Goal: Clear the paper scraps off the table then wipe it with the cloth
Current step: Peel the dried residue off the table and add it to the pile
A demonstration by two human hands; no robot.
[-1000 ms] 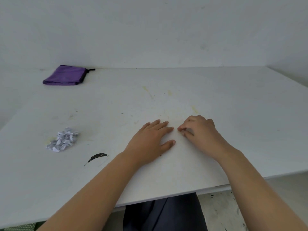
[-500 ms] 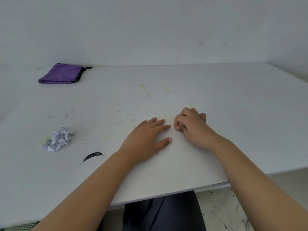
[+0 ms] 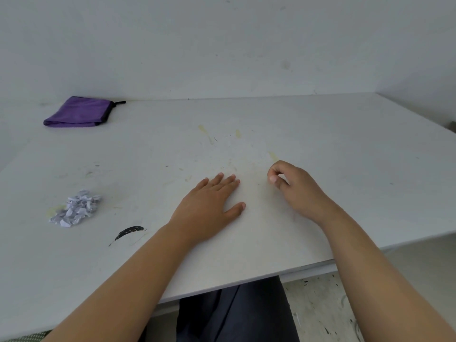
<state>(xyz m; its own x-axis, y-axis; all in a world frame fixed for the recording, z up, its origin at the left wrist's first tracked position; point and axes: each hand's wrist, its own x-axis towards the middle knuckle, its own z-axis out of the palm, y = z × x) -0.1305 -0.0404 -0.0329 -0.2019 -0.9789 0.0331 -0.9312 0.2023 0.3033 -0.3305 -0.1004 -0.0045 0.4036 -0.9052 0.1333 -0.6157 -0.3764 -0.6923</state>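
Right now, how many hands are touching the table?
1 for sure. The left hand lies flat, palm down, near the table's middle. The right hand sits beside it with fingers curled in a pinch; whether it touches the surface is unclear.

- Your left hand (image 3: pixel 209 206) lies flat on the white bench (image 3: pixel 320 144), fingers straight and palm down.
- Your right hand (image 3: pixel 293 186) sits just beside it, fingers curled with thumb against fingertips; whether it pinches anything is unclear.
- A pile of paper scraps (image 3: pixel 76 208) lies well to your left.
- The folded purple cloth (image 3: pixel 79 112) rests at the far left edge, against the wall.
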